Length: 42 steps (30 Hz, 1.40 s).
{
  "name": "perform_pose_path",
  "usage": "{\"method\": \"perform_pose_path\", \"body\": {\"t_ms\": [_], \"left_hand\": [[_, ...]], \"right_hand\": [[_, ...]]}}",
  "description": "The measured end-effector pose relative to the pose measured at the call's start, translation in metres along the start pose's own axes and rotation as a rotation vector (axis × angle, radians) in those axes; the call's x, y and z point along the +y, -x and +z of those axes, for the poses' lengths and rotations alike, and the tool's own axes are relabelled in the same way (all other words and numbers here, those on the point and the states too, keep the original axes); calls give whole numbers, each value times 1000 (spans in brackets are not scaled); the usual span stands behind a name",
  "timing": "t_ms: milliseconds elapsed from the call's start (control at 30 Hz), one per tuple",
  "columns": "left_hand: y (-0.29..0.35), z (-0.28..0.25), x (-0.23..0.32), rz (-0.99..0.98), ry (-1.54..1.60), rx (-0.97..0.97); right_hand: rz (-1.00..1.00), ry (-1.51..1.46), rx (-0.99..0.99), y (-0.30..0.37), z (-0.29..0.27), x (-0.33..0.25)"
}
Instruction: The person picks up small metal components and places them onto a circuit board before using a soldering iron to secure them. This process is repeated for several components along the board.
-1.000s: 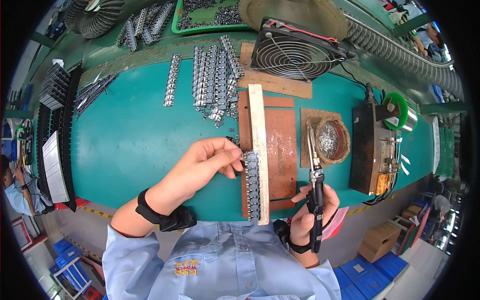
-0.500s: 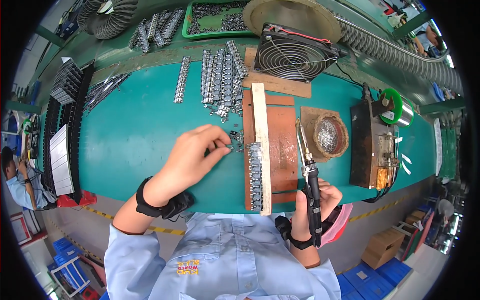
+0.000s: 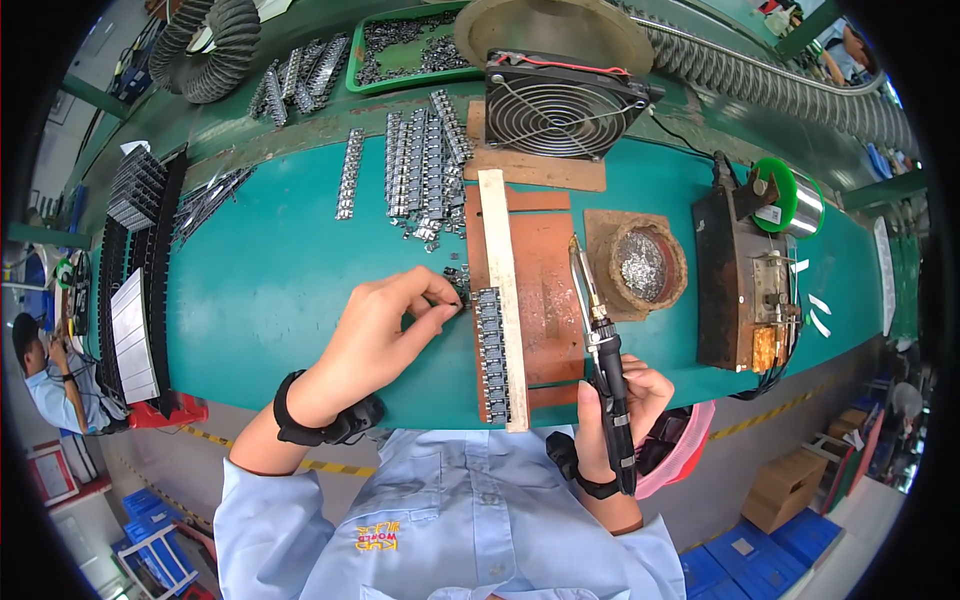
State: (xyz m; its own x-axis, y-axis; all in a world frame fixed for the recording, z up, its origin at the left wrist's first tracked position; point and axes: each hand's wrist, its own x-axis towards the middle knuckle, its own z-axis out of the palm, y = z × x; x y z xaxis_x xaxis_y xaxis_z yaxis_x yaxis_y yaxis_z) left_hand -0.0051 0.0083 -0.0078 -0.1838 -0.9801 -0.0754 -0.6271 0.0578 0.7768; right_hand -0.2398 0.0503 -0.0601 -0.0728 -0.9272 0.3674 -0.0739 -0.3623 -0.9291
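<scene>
My left hand (image 3: 380,325) is closed in a pinch at the left side of a reddish-brown board (image 3: 545,270). Between thumb and fingertip is a small dark electronic part (image 3: 454,304), mostly covered. A few loose parts (image 3: 456,278) lie beside the fingertips. My right hand (image 3: 640,400) grips the black handle of a soldering iron (image 3: 607,375), its metal tip pointing up and away over the board's right edge. On the board, a pale wooden strip (image 3: 503,300) lies lengthwise, with a row of small circuit parts (image 3: 491,350) along its left side.
A round pot of metal bits (image 3: 642,265) stands right of the board. Behind are a black fan (image 3: 562,105), stacked part strips (image 3: 425,170) and a green tray (image 3: 358,75). A solder spool (image 3: 800,200) and dark metal box (image 3: 722,290) stand at right, black racks (image 3: 150,250) at left.
The view has shifted slightly, so the bench items sit a little further left. My left fingertips have closed on a small part near the board. The soldering iron stays in my right hand.
</scene>
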Motion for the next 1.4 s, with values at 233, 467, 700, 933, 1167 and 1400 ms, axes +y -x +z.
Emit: {"method": "perform_pose_path", "body": {"t_ms": [233,467,700,933,1167,1400], "left_hand": [[-3,-3,-9,-302,793,-158],[-5,9,-22,-380,950,-167],[-9,11,-19,-390,967,-217],[-11,14,-16,-413,974,-209],[-12,15,-14,-419,1029,-161],[-12,14,-20,-402,1059,-175]], "right_hand": [[12,19,17,1,0,2],[-23,26,-10,-3,0,6],[-37,67,-48,-3,-4,7],[-11,42,-51,-1,-3,5],[-25,32,-43,-4,-2,8],[-61,48,-38,-3,-3,10]]}}
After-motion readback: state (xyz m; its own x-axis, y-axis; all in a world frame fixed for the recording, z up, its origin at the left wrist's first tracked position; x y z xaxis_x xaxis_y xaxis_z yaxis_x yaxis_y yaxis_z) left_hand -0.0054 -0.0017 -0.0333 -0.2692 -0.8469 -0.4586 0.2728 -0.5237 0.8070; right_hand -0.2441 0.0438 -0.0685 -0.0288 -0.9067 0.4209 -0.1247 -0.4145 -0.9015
